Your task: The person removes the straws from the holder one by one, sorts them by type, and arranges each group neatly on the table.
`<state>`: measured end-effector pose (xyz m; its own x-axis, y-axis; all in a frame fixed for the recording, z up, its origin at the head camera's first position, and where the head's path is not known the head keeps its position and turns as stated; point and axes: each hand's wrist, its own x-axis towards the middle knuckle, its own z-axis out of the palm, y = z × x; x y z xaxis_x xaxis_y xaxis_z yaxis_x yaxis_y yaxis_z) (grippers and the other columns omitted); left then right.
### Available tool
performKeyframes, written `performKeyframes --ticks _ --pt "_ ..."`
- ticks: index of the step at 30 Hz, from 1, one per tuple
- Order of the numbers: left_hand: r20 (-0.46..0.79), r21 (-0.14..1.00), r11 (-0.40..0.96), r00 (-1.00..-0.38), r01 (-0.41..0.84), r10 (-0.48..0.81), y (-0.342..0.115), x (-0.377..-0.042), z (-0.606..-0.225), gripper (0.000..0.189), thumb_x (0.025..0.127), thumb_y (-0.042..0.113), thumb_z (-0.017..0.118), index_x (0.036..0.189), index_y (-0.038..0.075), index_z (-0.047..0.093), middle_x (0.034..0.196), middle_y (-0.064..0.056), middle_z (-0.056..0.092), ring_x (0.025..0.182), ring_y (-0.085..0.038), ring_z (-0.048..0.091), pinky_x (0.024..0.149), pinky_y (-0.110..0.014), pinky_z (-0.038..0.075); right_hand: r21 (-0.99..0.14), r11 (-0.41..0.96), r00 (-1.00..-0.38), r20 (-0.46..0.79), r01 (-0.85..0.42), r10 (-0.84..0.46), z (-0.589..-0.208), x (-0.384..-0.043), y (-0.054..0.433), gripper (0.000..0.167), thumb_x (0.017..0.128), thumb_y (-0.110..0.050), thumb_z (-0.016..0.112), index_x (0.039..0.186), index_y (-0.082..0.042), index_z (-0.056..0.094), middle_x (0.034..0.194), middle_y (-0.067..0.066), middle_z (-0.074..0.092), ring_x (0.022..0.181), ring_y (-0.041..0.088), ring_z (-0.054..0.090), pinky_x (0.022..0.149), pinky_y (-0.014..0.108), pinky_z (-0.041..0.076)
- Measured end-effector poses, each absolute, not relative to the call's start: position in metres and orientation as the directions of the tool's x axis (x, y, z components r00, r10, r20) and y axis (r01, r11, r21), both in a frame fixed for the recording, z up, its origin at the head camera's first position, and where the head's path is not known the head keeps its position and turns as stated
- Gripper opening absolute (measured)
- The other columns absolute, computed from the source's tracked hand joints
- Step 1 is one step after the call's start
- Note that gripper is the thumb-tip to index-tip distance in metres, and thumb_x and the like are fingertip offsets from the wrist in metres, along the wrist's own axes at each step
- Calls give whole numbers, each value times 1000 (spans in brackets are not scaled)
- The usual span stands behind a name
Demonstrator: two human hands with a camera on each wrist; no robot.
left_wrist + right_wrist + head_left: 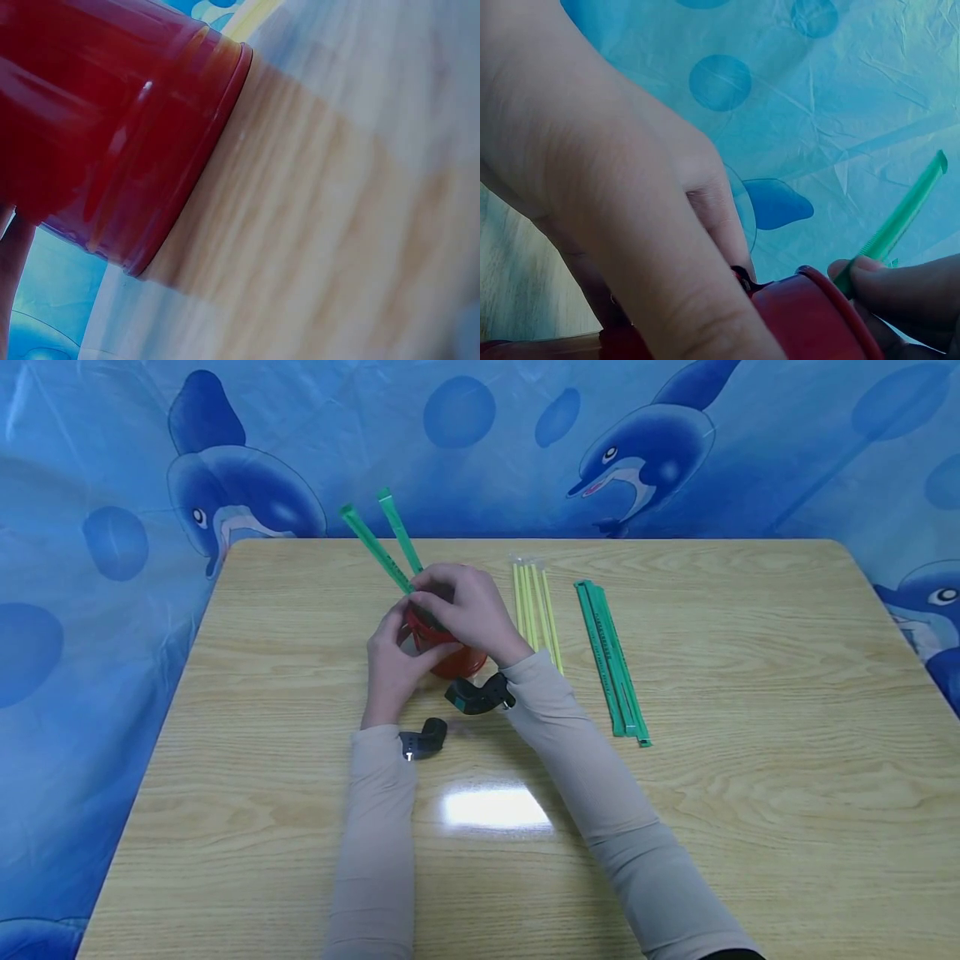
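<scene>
A red, cup-like plastic container [459, 664] stands on the table, its shiny base edge close up in the left wrist view. My left hand [393, 664] grips it, thumb across the near side and fingers round the left. Over its top, my right hand [472, 610] pinches a slim green wrapped stick [904, 214], perhaps a straw, between thumb and finger at the rim. From the head view, two green sticks [375, 547] rise above the hands, leaning to the left. Their lower ends and the container's opening are hidden by the hands.
Right of the hands lie several yellow sticks [536, 606] in a clear bag, partly behind my right wrist. Further right, several green wrapped sticks [613, 660] lie in a bunch on the wooden table [765, 735]. A blue dolphin-print sheet [495, 468] hangs behind.
</scene>
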<state>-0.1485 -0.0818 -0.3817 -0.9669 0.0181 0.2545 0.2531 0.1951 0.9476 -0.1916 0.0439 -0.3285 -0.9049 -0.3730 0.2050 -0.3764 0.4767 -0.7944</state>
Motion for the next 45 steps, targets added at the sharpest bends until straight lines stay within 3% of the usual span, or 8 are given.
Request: performKeyframes --ticks 14,22,32,40,45 --pt "254 954 162 -967 254 24 -82 -149 -382 67 77 6 77 136 0 46 131 -17 52 122 -24 49 102 -31 41 -812 435 -908 259 -390 -330 -331 -191 45 20 93 -7 59 109 1 68 102 12 68 91 19 65 81 24 51" --pt "298 942 156 -954 297 13 -87 -165 -415 71 74 19 82 136 11 49 130 -5 55 119 -14 50 100 -27 42 -846 342 -902 320 -409 -289 -333 -189 46 17 92 -4 60 105 3 69 98 12 68 87 19 66 78 24 52" --pt "229 963 144 -973 228 15 -86 -166 -414 71 74 8 81 137 6 47 132 -11 54 123 -18 48 103 -30 40 -844 284 -887 404 -456 -223 -333 -187 51 12 90 -3 62 96 3 70 90 13 68 81 22 63 70 26 51" --pt "246 958 152 -969 244 4 -85 -165 -412 73 73 18 82 137 12 48 130 -4 56 121 -12 49 101 -25 40 -847 169 -862 479 -503 -167 -326 -182 55 12 91 1 59 96 8 68 90 20 67 79 35 64 70 30 53" --pt "234 960 157 -972 232 6 -85 -164 -412 71 75 23 81 137 15 48 130 -2 55 120 -11 49 102 -29 41 -832 115 -838 529 -544 -133 -315 -176 60 13 90 3 59 96 10 68 88 18 66 79 29 64 72 33 53"
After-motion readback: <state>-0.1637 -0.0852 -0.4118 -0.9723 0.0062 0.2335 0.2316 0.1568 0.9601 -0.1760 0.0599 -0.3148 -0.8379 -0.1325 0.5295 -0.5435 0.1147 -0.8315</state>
